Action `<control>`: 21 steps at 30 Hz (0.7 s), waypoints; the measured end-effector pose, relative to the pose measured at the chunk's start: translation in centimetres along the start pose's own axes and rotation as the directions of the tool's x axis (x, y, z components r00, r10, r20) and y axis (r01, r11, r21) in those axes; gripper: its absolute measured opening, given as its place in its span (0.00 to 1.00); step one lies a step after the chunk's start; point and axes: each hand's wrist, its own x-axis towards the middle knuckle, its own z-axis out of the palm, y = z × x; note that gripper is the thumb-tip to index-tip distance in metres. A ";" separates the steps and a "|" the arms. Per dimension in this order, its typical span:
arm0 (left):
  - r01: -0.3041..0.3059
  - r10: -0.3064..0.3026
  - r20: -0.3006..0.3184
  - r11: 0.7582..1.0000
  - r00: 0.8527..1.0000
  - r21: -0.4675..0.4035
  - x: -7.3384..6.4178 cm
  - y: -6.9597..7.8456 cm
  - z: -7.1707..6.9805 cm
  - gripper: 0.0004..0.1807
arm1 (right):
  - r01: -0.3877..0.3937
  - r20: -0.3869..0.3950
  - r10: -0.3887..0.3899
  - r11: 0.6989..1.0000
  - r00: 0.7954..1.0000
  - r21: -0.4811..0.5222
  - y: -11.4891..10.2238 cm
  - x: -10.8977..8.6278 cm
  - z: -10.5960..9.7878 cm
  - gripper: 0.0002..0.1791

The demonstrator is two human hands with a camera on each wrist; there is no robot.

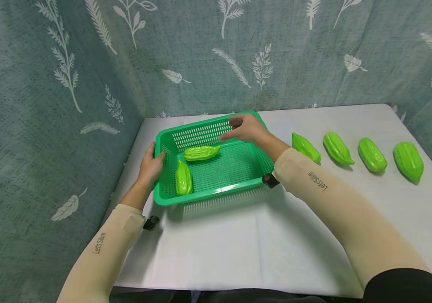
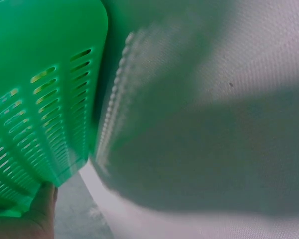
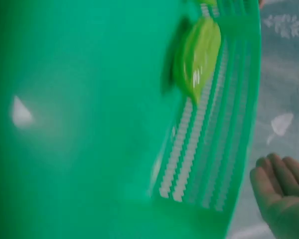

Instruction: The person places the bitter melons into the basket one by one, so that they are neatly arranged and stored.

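A green slotted plastic basket [image 1: 223, 191] sits on the white table. My left hand [image 1: 150, 166] grips its left rim, thumb over the edge; in the left wrist view the thumb [image 2: 42, 204] lies against the slotted wall. Inside the basket, one ridged green gourd [image 1: 201, 153] lies crosswise near the back wall. Another gourd [image 1: 183, 177] points away from me at the left end. Over the back right of the basket hovers my right hand [image 1: 248, 127], fingers loosely bent and holding nothing. The right wrist view shows that hand [image 3: 284, 191] beside the rim, with a gourd [image 3: 198, 59] within.
Several more gourds lie in a row right of the basket, from the nearest gourd [image 1: 306, 147] to the farthest gourd [image 1: 408, 162]. A leaf-patterned green cloth [image 1: 201, 54] hangs behind and left of the white table [image 1: 220, 252].
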 end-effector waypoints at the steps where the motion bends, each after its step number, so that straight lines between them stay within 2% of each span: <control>1: -0.001 0.001 0.003 1.000 1.000 -0.003 0.0 0.0 0.0 0.35 | -0.008 0.004 0.008 1.000 1.000 0.006 -0.1 0.1 0.4 0.44; 13: -0.009 0.009 0.002 1.000 1.000 -0.005 -0.1 0.0 -0.2 0.35 | -0.121 0.013 0.121 0.992 0.993 -0.041 -0.5 1.6 4.1 0.45; 18: -0.005 0.005 -0.008 1.000 1.000 -0.019 0.0 0.0 -0.1 0.35 | -0.160 0.057 0.163 0.986 0.985 -0.055 -0.5 1.5 6.0 0.44; 21: 0.000 -0.001 -0.020 1.000 1.000 -0.019 0.1 0.0 0.1 0.35 | -0.149 0.088 0.158 0.984 0.984 -0.098 -0.5 1.3 7.2 0.45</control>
